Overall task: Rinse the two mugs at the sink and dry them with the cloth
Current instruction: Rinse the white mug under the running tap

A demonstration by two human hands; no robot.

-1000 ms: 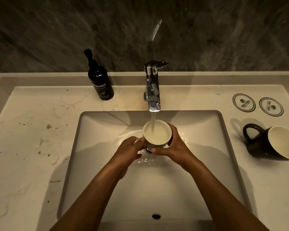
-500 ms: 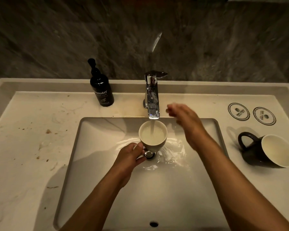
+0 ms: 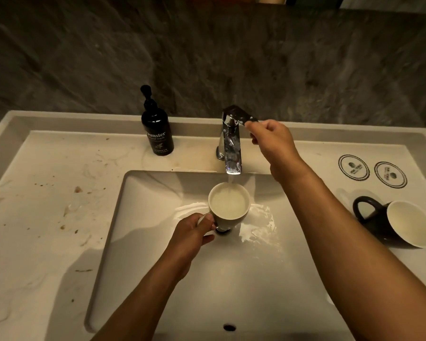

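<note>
My left hand [image 3: 191, 232] grips the handle of a mug [image 3: 229, 204] with a pale inside, held upright over the sink basin [image 3: 143, 242]. The mug is full of water and sits under the chrome tap [image 3: 231, 148], from which a thin stream runs into it. My right hand [image 3: 271, 139] is at the tap's raised lever [image 3: 239, 115], fingertips pinching its end. A second mug [image 3: 394, 222], dark outside and pale inside, lies on its side on the counter to the right, its handle to the left. No cloth is in view.
A black hand-wash pump bottle [image 3: 156, 129] stands at the back left of the counter [image 3: 47, 217], which carries brown specks. Two round coasters [image 3: 371, 171] lie at the back right. A dark stone wall rises behind. An overflow hole [image 3: 229, 327] sits at the basin's near edge.
My right hand has let go of the mug and risen to the tap lever. My left hand now holds the mug alone, still under the stream, which looks thinner.
</note>
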